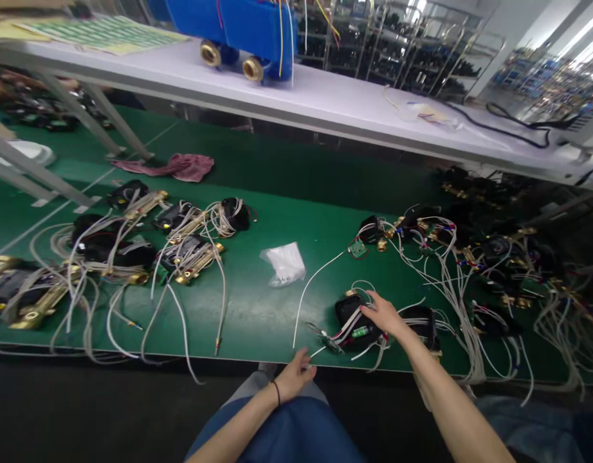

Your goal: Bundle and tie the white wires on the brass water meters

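Note:
My right hand (382, 315) grips the upper right edge of a black plastic housing (345, 311), with thumb and fingers at its rim and wires. Inside the housing lies a green cylindrical battery (360, 332), and several wires run out to the left. By the front edge of the table, my left hand (294, 376) has its fingers bent together around the end of a short white cable (318, 352) that comes from the housing. A longer white cable (310, 283) lies just beyond, running up to a small green circuit board (357, 249).
A clear plastic bag (285, 264) with white contents lies mid-table. Brass-and-black units with coiled cables (190, 251) crowd the left, and more (499, 257) crowd the right. Overhead runs a white shelf (335, 87) carrying a blue holder (238, 29). A pink cloth (190, 167) lies behind.

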A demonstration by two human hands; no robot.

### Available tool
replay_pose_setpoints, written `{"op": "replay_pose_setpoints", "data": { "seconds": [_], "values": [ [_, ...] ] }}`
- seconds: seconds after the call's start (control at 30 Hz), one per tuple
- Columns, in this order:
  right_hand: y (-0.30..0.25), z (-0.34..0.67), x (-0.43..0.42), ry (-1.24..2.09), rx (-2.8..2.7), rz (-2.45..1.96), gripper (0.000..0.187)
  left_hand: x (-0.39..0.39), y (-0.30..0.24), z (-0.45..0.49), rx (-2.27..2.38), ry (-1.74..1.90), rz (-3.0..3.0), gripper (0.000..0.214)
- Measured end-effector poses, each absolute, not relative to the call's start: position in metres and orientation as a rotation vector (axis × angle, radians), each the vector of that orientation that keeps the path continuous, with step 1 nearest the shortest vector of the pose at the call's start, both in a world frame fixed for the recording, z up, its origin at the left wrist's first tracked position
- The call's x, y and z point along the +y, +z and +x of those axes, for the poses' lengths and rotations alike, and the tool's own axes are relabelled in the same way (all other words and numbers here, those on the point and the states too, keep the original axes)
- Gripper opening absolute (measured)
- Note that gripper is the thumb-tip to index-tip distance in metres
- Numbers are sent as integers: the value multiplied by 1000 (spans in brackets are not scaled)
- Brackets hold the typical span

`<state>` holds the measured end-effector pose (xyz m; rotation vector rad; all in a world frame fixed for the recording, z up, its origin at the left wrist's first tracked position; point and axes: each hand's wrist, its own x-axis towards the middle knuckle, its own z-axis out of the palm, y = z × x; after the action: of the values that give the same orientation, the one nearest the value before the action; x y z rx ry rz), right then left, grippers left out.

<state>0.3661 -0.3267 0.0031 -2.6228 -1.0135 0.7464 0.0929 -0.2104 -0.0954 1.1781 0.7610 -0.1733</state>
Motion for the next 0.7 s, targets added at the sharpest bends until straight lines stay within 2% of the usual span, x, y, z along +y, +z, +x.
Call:
{"op": "replay_pose_setpoints", "data": {
  "seconds": [0.07, 0.13, 0.23, 0.4, 0.6, 0.7],
  "values": [
    [7, 369, -326, 764, -989, -2539, 55, -221, -97, 114, 732, -108, 1037, 86],
    [9, 371, -327, 774, -956, -2467, 55, -227, -93, 134, 723, -38, 890, 86],
    [9, 376, -332, 789, -886, -2391, 54, -227, -86, 154, 765, 36, 764, 66],
    [8, 383, -348, 747, -765, -2389, 54, -220, -77, 156, 698, 43, 887, 31],
    [8, 379, -356, 718, -828, -2364, 50, -219, -36, 190, 488, 178, 1148, 29],
    [7, 377, -358, 722, -845, -2352, 49, -225, -18, 222, 490, 343, 1524, 28]
  ]
}}
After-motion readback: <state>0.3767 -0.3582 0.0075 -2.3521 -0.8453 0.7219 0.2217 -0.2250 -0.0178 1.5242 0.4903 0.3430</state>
